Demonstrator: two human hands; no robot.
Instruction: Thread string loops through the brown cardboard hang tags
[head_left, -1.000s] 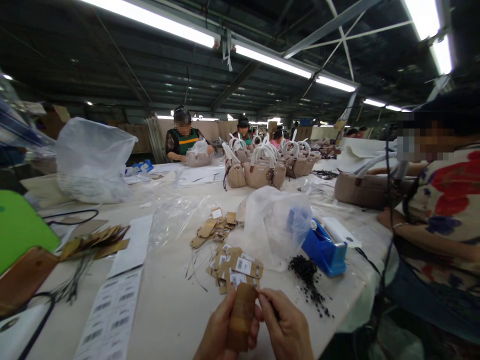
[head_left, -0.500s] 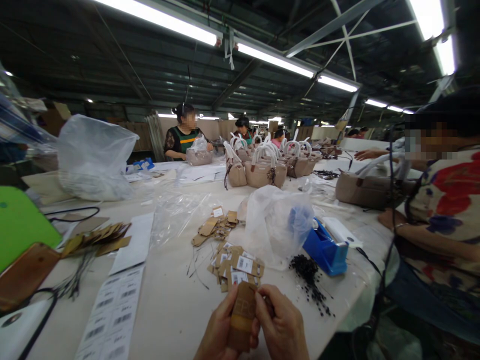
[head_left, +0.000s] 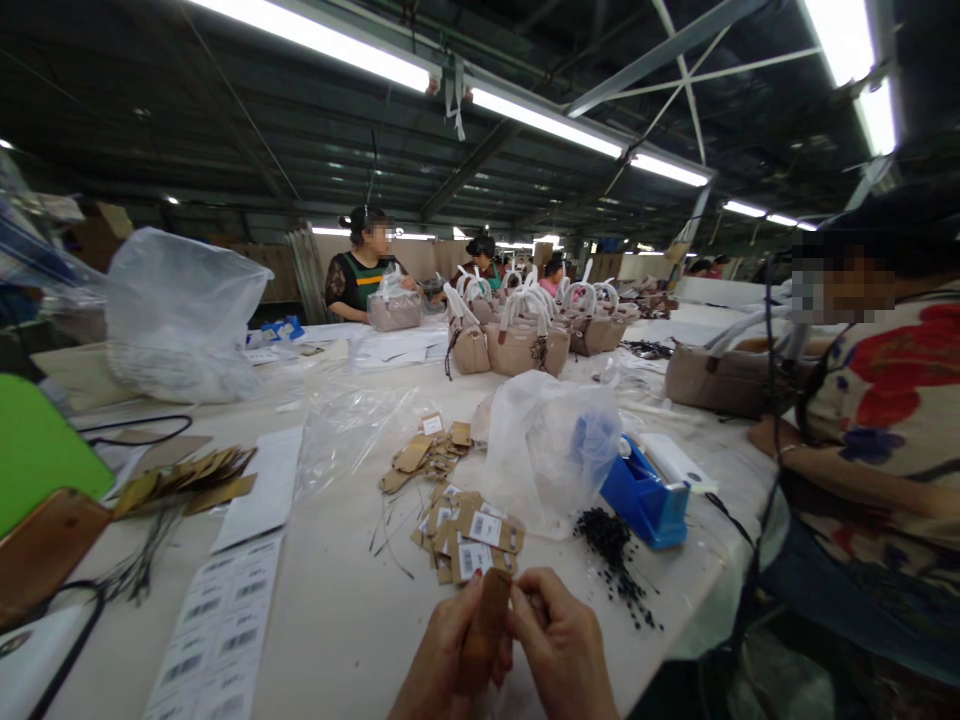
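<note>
My left hand (head_left: 442, 660) is closed round a brown cardboard hang tag (head_left: 484, 625), holding it upright near the table's front edge. My right hand (head_left: 559, 650) pinches at the tag's upper right corner; what is between those fingertips is too small to make out. Just beyond my hands lies a pile of brown tags with barcode stickers (head_left: 469, 530). A heap of small black fasteners (head_left: 611, 545) lies to the right of that pile.
A blue tape dispenser (head_left: 645, 495) and a clear plastic bag (head_left: 551, 445) stand mid-table. Barcode label sheets (head_left: 221, 630) and more tags (head_left: 187, 480) lie left. Beige handbags (head_left: 525, 340) stand further back. A person in a floral top (head_left: 870, 430) sits right; other workers sit at the far end.
The tag has turned edge-on in my hands and sunk slightly. My right fingers have closed in on its top corner.
</note>
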